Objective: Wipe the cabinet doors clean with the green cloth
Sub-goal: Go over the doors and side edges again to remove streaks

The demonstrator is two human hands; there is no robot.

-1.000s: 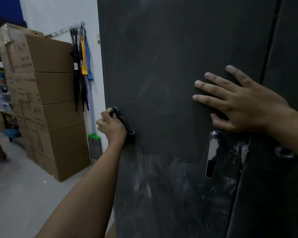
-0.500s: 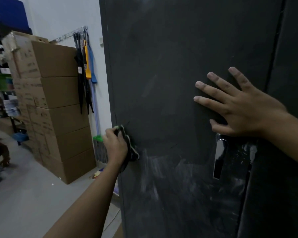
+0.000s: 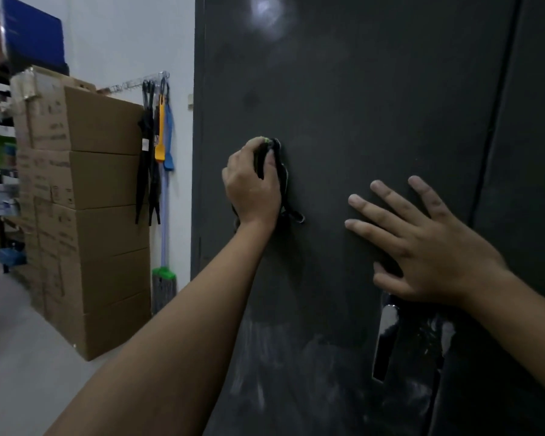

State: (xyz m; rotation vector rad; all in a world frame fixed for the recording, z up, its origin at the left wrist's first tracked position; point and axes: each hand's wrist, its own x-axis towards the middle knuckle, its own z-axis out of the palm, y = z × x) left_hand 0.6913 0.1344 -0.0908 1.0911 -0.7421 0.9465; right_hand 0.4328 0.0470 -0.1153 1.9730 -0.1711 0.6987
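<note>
A: Dark door (image 3: 359, 105) is filling the view. Which step is going on?
B: Wiping mid-panel, I'd judge; smears (image 3: 265, 357) are showing at six o'clock, so the next stroke is probably needing to go down.
A: And the hands?
B: Flat, fingers spread, the right hand (image 3: 431, 247) is bracing the door; the left hand (image 3: 252, 187) is gripping the cloth (image 3: 282, 180), bunching out at its three o'clock.

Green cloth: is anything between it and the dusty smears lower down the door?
Nothing visible. The left hand holds the cloth against the door; only bare panel lies between it and the smears. The right hand and handle sit off to the right.
</note>
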